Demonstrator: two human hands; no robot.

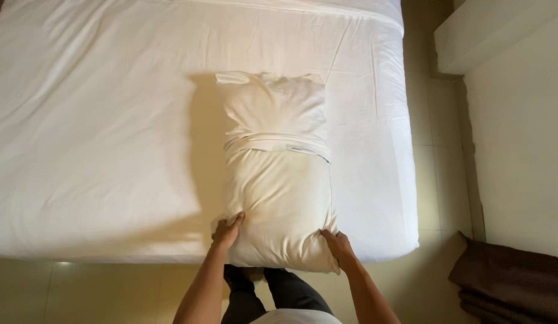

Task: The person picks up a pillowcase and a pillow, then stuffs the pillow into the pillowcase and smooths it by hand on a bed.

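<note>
A cream pillow (285,204) stands on end against the near edge of a bed covered with a white sheet (99,120). A white pillowcase (276,111) is pulled over the far half of the pillow; its open hem crosses the middle. My left hand (228,231) grips the pillow's near left corner. My right hand (339,246) grips the near right corner. The near half of the pillow is bare.
Pale tiled floor (429,180) runs along the right side of the bed and under my legs. A folded dark brown blanket (513,282) lies on the floor at the lower right. A white wall or furniture block (519,120) stands at the right.
</note>
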